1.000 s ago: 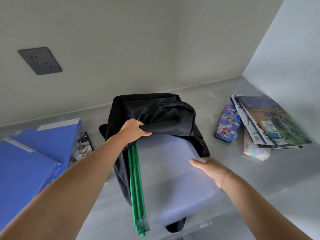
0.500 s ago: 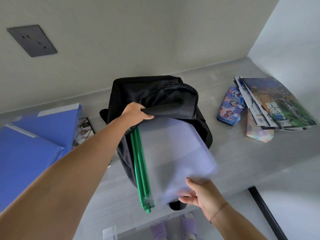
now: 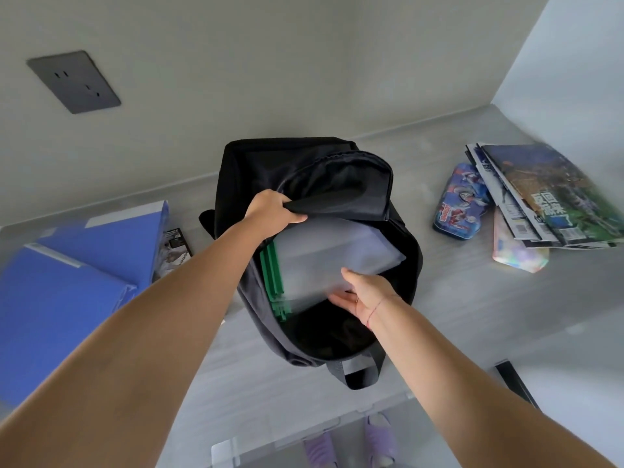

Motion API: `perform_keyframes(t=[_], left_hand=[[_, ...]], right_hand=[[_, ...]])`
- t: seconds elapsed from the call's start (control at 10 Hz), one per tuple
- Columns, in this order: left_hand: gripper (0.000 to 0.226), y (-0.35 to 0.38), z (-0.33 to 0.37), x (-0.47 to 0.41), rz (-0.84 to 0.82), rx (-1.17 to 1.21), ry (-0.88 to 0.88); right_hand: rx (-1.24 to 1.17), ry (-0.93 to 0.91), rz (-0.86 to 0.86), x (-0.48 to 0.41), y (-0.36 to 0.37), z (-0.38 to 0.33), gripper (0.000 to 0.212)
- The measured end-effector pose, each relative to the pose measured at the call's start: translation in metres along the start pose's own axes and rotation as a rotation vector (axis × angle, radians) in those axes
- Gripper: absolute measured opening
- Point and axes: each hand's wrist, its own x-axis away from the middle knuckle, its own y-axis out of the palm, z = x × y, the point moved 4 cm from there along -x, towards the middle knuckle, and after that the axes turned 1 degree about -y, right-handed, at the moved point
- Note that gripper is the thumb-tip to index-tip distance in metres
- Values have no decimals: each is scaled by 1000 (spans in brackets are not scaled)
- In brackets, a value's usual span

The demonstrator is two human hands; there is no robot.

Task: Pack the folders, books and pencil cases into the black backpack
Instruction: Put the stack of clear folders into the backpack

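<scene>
Folder (image 3: 332,261) in right hand (image 3: 366,295), inside backpack (image 3: 297,157)

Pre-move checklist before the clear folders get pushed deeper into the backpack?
1. Backpack mouth open: ok, left hand holds it up.
2. Folders gripped: ok, right hand pinches their near edge.
3. Folders seated fully: cannot tell, far end hidden.
4. Room left inside: cannot tell.
5. Blue binders, books, pencil case packed: not ok, all on the desk.
</scene>
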Motion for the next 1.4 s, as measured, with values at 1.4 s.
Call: perform_keyframes(t=[1.4], left_hand=[[15,284,262,-43,-390,637,-295]], right_hand=[[489,-391,861,-61,-359,-235,34]])
